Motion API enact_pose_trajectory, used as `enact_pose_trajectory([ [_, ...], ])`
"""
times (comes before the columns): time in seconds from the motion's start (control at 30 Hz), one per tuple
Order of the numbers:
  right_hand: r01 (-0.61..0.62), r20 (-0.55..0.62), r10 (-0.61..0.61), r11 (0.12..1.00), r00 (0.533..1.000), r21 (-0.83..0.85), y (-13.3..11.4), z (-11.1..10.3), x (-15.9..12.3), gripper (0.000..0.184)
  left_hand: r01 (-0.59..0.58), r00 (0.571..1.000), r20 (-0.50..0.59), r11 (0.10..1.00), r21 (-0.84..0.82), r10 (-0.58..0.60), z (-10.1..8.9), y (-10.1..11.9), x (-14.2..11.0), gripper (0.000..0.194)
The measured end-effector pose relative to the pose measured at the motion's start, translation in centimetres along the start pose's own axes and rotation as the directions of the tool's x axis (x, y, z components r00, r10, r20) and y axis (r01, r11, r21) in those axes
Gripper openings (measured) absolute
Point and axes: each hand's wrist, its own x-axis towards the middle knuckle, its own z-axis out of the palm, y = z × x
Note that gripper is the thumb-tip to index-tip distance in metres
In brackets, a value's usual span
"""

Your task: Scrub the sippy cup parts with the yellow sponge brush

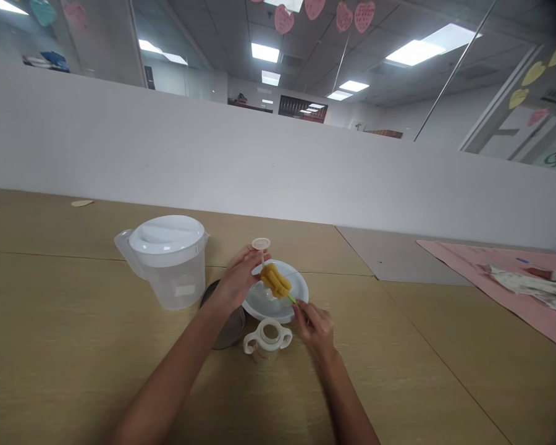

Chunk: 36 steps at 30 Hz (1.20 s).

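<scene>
As right hand [319,327] holds sponge [275,280] — lobed, seemingly

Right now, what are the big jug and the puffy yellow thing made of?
The jug looks like smooth, cloudy plastic: its lid shines and its walls are see-through. The yellow thing looks like soft, dull sponge because it's puffy and lobed, but it could be cloth.

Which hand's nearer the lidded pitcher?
Left. The left hand is just right of the lidded pitcher, holding a round-topped piece. The right hand is farther right, past the cup with two handles, gripping the green handle.
</scene>
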Motion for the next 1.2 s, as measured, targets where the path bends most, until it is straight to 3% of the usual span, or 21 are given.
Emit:
enact_pose_trajectory([
  [0.27,0.114,0.124,-0.110,0.993,0.986,-0.026,-0.1,-0.3,0.3,0.016,-0.080,0.996,-0.032,0.997,-0.008,0.079,-0.4,2.6,-0.6,0.025],
  [0.33,0.123,0.133,-0.116,0.991,0.984,-0.047,0.0,-0.2,0.3,0.017,-0.133,0.991,-0.013,0.989,0.066,0.135,-1.0,3.1,-0.4,0.025],
  [0.4,0.107,0.116,-0.099,0.992,0.988,-0.071,0.2,-0.1,0.2,0.016,-0.195,0.980,0.029,0.946,0.259,0.194,-2.0,3.6,-0.2,0.026],
  [0.47,0.068,0.084,-0.060,0.993,0.995,-0.093,0.5,-0.1,0.1,0.015,-0.245,0.968,0.086,0.805,0.540,0.237,-3.2,3.9,-0.1,0.027],
  [0.57,0.000,0.050,0.006,0.994,0.999,-0.112,0.7,-0.1,-0.1,0.016,-0.220,0.964,0.115,0.475,0.852,0.239,-5.0,3.6,0.1,0.022],
  [0.67,-0.022,0.050,0.028,0.991,0.998,-0.129,0.8,-0.1,-0.2,0.018,-0.107,0.984,0.071,0.221,0.969,0.161,-6.5,2.6,0.4,0.018],
  [0.73,-0.021,0.048,0.028,0.991,0.998,-0.135,0.7,0.0,-0.2,0.018,-0.047,0.994,0.033,0.135,0.990,0.106,-7.3,1.9,0.8,0.017],
  [0.97,-0.019,0.057,0.027,0.990,0.998,-0.137,0.8,0.1,-0.2,0.017,-0.005,0.997,-0.008,0.172,0.985,0.071,-8.8,0.2,1.4,0.019],
  [1.13,-0.036,0.054,0.044,0.990,0.998,-0.135,0.8,0.1,-0.2,0.020,-0.018,0.996,-0.004,0.240,0.971,0.092,-9.3,-0.4,1.2,0.013],
  [1.2,-0.040,0.048,0.047,0.990,0.998,-0.132,0.8,0.1,-0.2,0.020,-0.027,0.995,0.005,0.229,0.973,0.095,-9.2,-0.3,1.1,0.008],
])
